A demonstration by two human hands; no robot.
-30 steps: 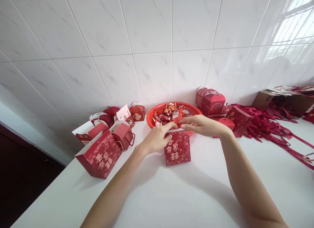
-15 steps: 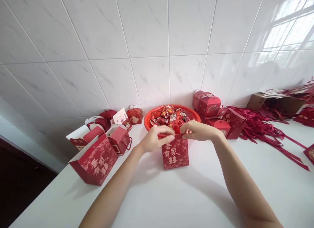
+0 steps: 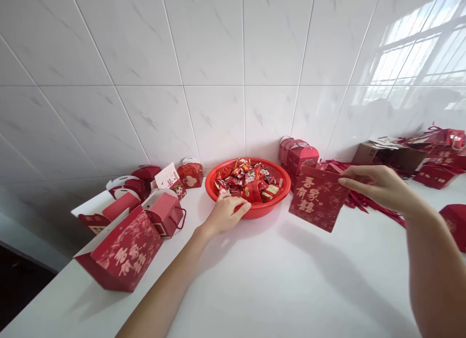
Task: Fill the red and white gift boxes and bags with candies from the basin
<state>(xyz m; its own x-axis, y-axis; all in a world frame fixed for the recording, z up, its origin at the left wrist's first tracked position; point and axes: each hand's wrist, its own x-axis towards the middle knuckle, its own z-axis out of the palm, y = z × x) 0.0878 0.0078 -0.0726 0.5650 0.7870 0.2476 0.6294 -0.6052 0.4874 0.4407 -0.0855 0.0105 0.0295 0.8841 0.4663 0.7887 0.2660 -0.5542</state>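
Observation:
My right hand pinches the top right corner of a red box with light lettering, which hangs tilted above the table. At the near left rim of the red plastic basket is my left hand, its thumb apart from the curled fingers and nothing seen in it. Wrapped candies in red, gold and white fill the basket. A larger red box with the same kind of lettering stands at the left on the white table.
Several small red boxes stand at the left. More boxes are stacked right of the basket. Dark red ribbons lie behind my right hand, near an open cardboard box. A tiled wall closes the back.
The lettered box has moved right and up off the table in my right hand. My left hand has let go of it and come to the basket's near edge. The view has shifted slightly.

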